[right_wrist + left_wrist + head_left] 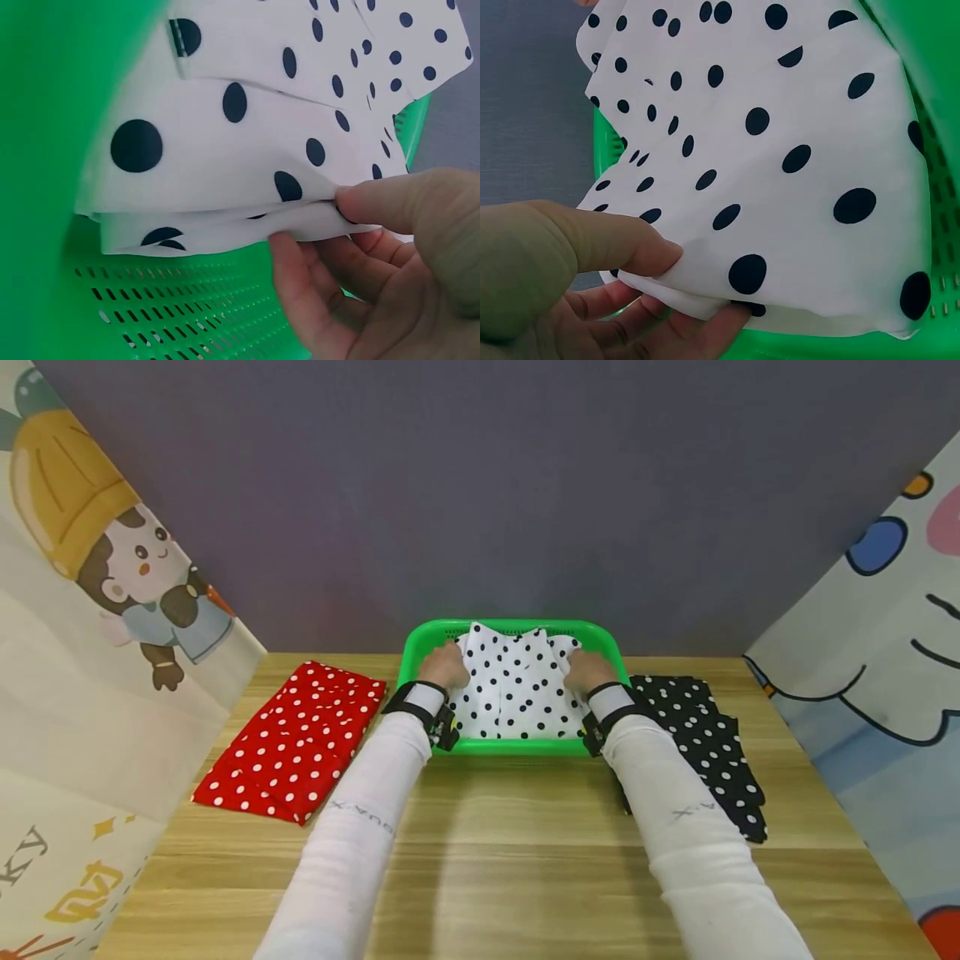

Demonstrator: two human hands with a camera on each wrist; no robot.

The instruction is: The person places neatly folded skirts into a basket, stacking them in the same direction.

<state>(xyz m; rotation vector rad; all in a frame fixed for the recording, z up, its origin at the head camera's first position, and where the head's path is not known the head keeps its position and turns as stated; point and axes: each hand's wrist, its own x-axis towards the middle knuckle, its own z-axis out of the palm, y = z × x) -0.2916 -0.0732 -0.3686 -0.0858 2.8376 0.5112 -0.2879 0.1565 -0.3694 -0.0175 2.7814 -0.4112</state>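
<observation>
Pinching white dotted cloth (517,685) in green basket (510,747), left hand (444,667) and right hand (589,670) fingers gripping its edges

Wooden table (525,843) carries three items in a row along its far edge: red white-dotted cloth (296,739) at left, green basket (420,643) at centre, black white-dotted cloth (708,743) just right of the basket.
</observation>
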